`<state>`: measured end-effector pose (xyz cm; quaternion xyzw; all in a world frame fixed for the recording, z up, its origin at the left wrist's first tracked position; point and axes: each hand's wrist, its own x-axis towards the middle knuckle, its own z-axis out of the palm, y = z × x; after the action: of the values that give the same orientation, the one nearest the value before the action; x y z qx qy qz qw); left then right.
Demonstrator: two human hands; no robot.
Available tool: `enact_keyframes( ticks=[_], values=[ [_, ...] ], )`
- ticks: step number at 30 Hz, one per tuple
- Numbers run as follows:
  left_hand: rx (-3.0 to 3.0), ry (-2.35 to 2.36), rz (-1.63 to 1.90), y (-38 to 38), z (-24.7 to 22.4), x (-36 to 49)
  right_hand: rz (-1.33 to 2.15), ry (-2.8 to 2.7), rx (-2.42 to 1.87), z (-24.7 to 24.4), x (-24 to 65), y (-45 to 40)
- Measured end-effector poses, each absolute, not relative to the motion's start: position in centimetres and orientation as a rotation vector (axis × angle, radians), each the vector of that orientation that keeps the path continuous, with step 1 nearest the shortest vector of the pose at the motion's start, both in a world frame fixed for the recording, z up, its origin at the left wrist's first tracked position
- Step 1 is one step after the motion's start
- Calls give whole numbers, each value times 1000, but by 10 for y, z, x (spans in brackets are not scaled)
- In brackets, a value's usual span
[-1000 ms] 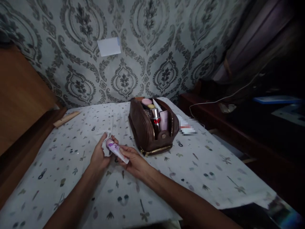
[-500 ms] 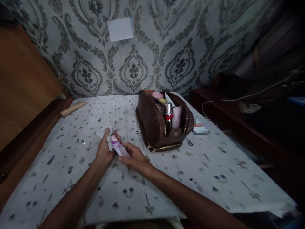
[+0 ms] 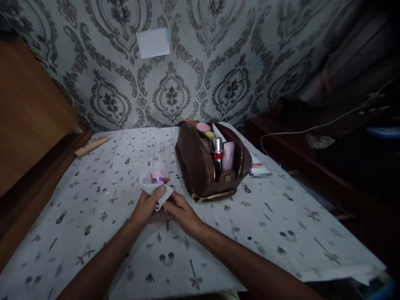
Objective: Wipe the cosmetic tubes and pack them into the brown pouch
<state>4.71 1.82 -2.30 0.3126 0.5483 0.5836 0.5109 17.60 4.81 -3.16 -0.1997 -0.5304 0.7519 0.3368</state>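
A small pink and purple bottle (image 3: 158,177) stands out above a white cloth (image 3: 162,194) that covers its lower part. My left hand (image 3: 146,208) presses the cloth against the bottle with its thumb on top. On the right side, my right hand (image 3: 182,211) has its fingers closed round the bottle's lower part, mostly hidden by the cloth. To the right of both hands sits an unzipped brown bag (image 3: 193,166), holding a silver-capped dark bottle (image 3: 216,152), a pink tube (image 3: 228,156) and a pink round item (image 3: 203,127).
A patterned white cloth (image 3: 125,258) covers the table. A rolled tan item (image 3: 92,146) lies at the back left. Right of the bag is a blurred packet (image 3: 260,170). Wooden furniture (image 3: 34,104) stands at the left; a white cable (image 3: 300,131) runs along the right.
The bottle has turned more upright, and the white cloth now wraps its front. My left thumb has moved over the cloth. The whole view has shifted slightly.
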Motion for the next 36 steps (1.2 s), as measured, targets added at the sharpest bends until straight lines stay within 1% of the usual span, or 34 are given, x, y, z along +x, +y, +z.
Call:
enact_keyframes(
  ticks=[4,7,13,17,21,24,30,36],
  values=[
    [838,1495,1449,18,-24,44,1723,-1677,-615,-26,182,50],
    [902,1615,1494,18,-22,44,1691,-1729,-712,-31,183,50],
    [911,1656,1534,22,-13,46,1809,-1459,-725,-46,176,52],
    [998,1690,1466,20,-15,44,1837,-1257,-697,-41,175,55],
    [1169,1586,1309,17,-20,43,1803,-1077,-643,-29,178,59],
    [1180,1595,1241,17,-21,41,1786,-1083,-643,-25,180,60],
    [1211,1719,1292,17,-18,32,1643,-1189,-745,-18,185,61],
    [1090,1913,1329,16,-30,14,1751,-1112,-691,-1,192,55]
  ],
)
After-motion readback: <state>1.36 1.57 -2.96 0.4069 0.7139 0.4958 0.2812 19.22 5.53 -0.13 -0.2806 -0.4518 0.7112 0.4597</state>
